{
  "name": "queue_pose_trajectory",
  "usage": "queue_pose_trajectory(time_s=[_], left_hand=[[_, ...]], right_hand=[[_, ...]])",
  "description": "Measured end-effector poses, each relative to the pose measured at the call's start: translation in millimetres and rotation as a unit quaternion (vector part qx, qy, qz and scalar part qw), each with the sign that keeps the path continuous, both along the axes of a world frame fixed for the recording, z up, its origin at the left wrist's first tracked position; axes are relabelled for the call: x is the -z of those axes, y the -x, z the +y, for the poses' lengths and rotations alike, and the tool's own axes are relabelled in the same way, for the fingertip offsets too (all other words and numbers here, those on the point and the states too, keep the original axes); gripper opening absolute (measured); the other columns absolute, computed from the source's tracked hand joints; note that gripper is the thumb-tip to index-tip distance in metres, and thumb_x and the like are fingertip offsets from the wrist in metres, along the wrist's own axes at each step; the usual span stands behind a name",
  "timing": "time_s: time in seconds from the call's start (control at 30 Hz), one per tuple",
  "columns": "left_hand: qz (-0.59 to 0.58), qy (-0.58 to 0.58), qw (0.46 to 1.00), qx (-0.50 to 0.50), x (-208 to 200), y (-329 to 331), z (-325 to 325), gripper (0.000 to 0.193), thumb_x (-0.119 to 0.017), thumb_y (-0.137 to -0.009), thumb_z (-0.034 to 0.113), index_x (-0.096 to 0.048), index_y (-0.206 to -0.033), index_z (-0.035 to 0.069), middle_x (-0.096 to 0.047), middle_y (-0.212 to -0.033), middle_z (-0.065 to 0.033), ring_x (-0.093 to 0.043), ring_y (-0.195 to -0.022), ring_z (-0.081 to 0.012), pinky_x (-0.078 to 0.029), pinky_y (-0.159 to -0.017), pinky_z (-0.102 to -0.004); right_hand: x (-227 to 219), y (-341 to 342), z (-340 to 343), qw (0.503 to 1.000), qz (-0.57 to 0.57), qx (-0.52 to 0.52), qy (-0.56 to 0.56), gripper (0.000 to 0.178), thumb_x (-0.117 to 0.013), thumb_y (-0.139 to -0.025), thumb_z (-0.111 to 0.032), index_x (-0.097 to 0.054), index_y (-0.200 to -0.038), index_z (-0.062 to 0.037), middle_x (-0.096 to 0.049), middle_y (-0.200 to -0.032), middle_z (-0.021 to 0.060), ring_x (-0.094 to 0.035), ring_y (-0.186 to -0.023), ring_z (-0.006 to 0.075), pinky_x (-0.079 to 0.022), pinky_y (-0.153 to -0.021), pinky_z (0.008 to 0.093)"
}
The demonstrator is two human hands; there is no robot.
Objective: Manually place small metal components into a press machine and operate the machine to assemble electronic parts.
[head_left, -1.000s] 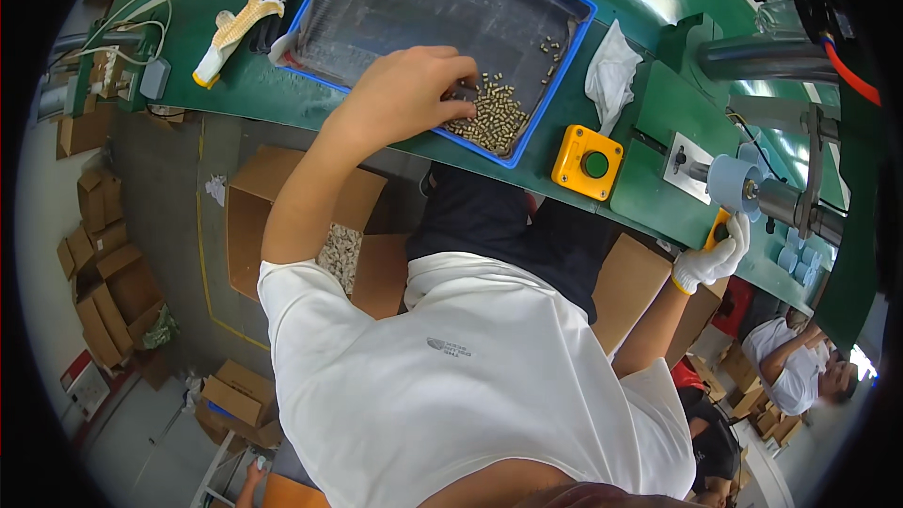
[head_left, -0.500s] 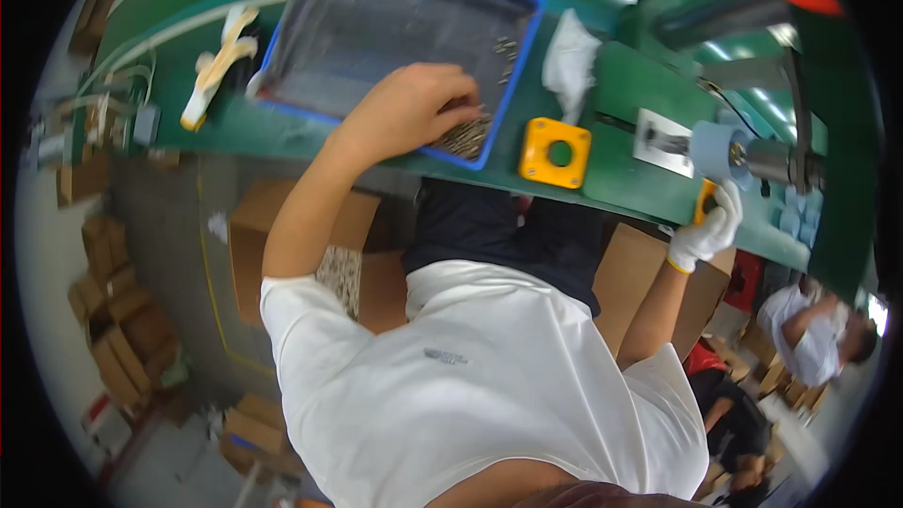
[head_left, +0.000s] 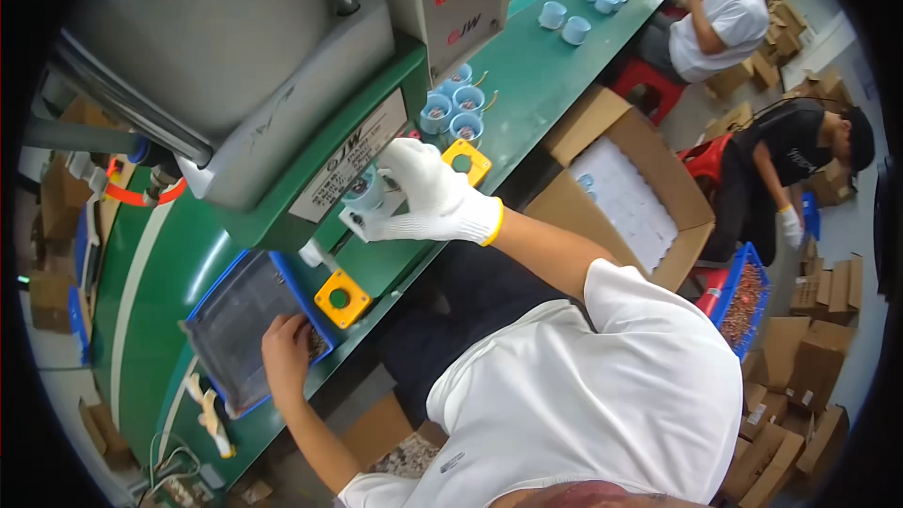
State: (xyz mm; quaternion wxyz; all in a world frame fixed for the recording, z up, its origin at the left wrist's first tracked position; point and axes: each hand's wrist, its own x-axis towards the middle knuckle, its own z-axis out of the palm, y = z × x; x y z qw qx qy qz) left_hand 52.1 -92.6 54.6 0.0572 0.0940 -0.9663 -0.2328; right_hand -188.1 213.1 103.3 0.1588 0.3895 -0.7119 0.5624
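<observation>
My bare left hand [head_left: 285, 348] is at the near side of a blue-rimmed tray [head_left: 218, 279], with its fingers curled down at a pile of small metal parts [head_left: 318, 342]. What lies between the fingertips is hidden. In a white glove, my right hand [head_left: 428, 193] is under the green head of a machine [head_left: 315, 174]. Its thumb and fingers close around a light-blue cup [head_left: 365, 193], which the glove and machine partly cover.
Two yellow plates with round holes, a nearer one [head_left: 342, 299] and a farther one [head_left: 465, 163], lie along the bench edge. Several blue cups [head_left: 467, 128] stand past the machine. A glove [head_left: 209, 414] lies left of the tray. Co-workers sit at right, near an open carton [head_left: 668, 254].
The view has swung to the right. My right hand has moved from the yellow plate at the bench edge to the blue cup under the machine. My left hand stays at the parts.
</observation>
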Motion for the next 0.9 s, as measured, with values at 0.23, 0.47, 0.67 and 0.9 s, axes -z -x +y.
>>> queue_pose_trajectory(time_s=[0.23,0.47,0.67,0.9], left_hand=[[-0.065,0.031,0.996,-0.048,-3.1,-10.5,10.8,0.018,-0.076,-0.089,0.002,-0.081,-0.106,-0.001,-0.072,-0.098,-0.0211,-0.072,-0.090,-0.0440,-0.056,-0.083,-0.0483],[-0.047,0.065,0.996,-0.046,-4.7,-4.3,14.9,0.016,-0.076,-0.090,0.002,-0.079,-0.105,-0.003,-0.070,-0.095,-0.0207,-0.071,-0.086,-0.0426,-0.056,-0.081,-0.0489],[-0.035,0.063,0.996,-0.051,-1.9,6.8,17.0,0.015,-0.073,-0.089,-0.004,-0.077,-0.103,-0.006,-0.069,-0.091,-0.0212,-0.070,-0.081,-0.0386,-0.055,-0.077,-0.0452],[-0.037,0.054,0.992,-0.110,2.1,-6.8,27.9,0.016,-0.073,-0.091,0.000,-0.078,-0.106,-0.003,-0.066,-0.092,-0.0205,-0.069,-0.083,-0.0401,-0.054,-0.077,-0.0485]], right_hand=[[-11.0,16.1,-4.3,0.990,-0.113,-0.069,0.043,0.073,-0.091,-0.070,-0.018,-0.070,-0.136,0.0010,-0.075,-0.107,0.0189,-0.077,-0.100,0.0337,-0.060,-0.090,0.0428],[-12.0,163.3,44.8,0.964,-0.179,0.176,0.088,0.047,-0.078,-0.098,-0.040,-0.070,-0.120,0.0002,-0.080,-0.108,0.0190,-0.077,-0.093,0.0223,-0.062,-0.085,0.0376],[20.5,315.1,13.4,0.888,-0.048,0.135,-0.437,0.044,-0.061,-0.102,-0.048,-0.078,-0.129,-0.0178,-0.079,-0.127,0.0137,-0.073,-0.122,0.0366,-0.056,-0.108,0.0467],[42.4,266.8,72.1,0.985,-0.065,0.027,-0.159,0.035,-0.061,-0.097,-0.019,-0.080,-0.125,-0.0123,-0.078,-0.135,0.0147,-0.072,-0.127,0.0346,-0.054,-0.115,0.0428]])
